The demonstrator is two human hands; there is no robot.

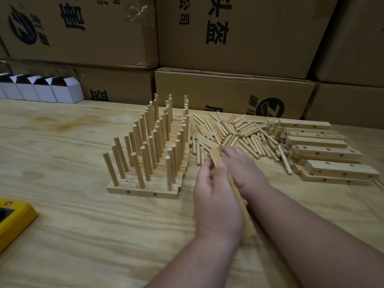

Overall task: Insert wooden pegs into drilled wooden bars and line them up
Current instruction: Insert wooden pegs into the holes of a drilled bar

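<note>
My left hand (216, 192) grips a drilled wooden bar (241, 202) held on edge, thumb on its top end, the bar running down toward my wrist. My right hand (243, 169) lies behind the bar, fingers reaching to the near edge of the loose peg pile (234, 132); whether it holds a peg is hidden. To the left, several bars filled with upright pegs (151, 146) stand side by side in rows. A stack of empty drilled bars (324, 150) lies at the right.
The work sits on a plywood table (72, 215). Cardboard boxes (234, 90) wall off the back. Small white open boxes (41, 90) stand at the back left. A yellow device (14, 217) lies at the left edge.
</note>
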